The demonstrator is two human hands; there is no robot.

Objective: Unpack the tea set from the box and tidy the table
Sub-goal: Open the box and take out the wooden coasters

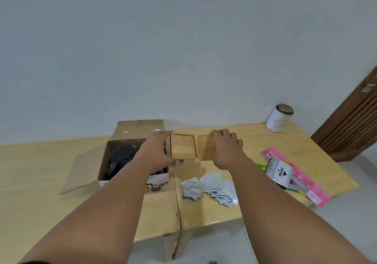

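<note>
An open cardboard box (130, 133) stands on the wooden table (40, 166) with a dark teapot (122, 155) inside it. Just right of the box lie two square wooden coasters side by side. My left hand (157, 151) grips the left coaster (183, 146) at its left edge, thumb under its near corner. My right hand (224, 145) rests on the right coaster (205, 149), fingers over its far edge, covering most of it.
Several silver sachets (208, 186) lie in a heap near the table's front. Pink booklets and a white packet (280, 174) sit at the right. A white canister (278, 119) with a bronze lid stands at the back right corner. A printed leaflet (157, 184) lies before the box.
</note>
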